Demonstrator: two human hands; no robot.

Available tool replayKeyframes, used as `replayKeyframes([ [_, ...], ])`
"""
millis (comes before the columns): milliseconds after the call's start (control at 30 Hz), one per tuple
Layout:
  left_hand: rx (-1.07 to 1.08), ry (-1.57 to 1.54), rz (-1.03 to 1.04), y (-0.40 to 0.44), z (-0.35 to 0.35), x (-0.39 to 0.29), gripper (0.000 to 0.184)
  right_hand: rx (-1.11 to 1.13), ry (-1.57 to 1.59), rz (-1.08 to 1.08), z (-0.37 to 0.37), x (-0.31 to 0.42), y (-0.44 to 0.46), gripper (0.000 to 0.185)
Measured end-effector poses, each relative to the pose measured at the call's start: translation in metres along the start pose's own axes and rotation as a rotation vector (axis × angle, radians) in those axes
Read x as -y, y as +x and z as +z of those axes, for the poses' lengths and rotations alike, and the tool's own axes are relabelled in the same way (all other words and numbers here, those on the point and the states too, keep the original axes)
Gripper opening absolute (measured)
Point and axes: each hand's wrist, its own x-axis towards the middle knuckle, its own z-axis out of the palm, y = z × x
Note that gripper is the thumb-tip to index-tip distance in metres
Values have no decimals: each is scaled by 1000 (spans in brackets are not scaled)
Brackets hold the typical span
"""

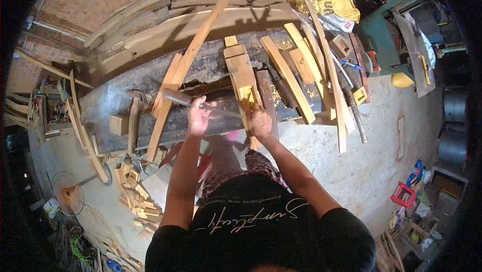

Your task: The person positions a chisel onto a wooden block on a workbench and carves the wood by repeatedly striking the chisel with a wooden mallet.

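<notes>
My left hand [199, 117] is closed around a chisel [176, 96] with a thick dark handle pointing left. Its thin shaft is blurred by motion and reaches right toward the other hand. My right hand [260, 123] rests with curled fingers on a long wooden block [242, 74], just at the near end of a cut recess. Pale wood shavings [247, 95] fill this recess. What the right fingers grip, if anything, is hidden. Beside the block on the right lies a dark wooden bar [266, 90]. The block points away from me on a dark, rough workbench [120, 71].
Long planks [188, 66] lie slanted on the left, near a hammer [134, 116] and a small wood block [119, 124]. Several more pieces [288, 81] lie on the right, with a red-handled saw [373, 60]. Wood offcuts [145, 207] are piled on the floor; a fan [68, 193] stands left.
</notes>
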Motion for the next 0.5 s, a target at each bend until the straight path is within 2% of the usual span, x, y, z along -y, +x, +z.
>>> replayKeyframes([
  [67,-56,-20,80,6,8,-5,11,79,-50,79,-5,14,18,31],
  [100,-86,77,125,8,11,-6,13,106,-90,117,-8,18,24,40],
  [167,-141,237,189,14,24,-4,19,150,-90,145,-6,20,33,42],
  [200,-146,391,287,15,30,1,21,190,-92,177,-5,19,36,44],
  [267,-131,615,268,30,36,16,22,211,-88,204,-12,25,38,43],
  [333,-144,750,404,41,53,40,27,188,-89,207,-13,27,37,41],
  [400,-55,861,481,74,37,75,38,175,-103,159,-8,17,37,37],
  [467,-101,1331,588,79,46,80,42,161,-114,113,-2,6,36,33],
  [500,-87,1360,607,79,51,85,43,136,-53,73,0,0,35,28],
])
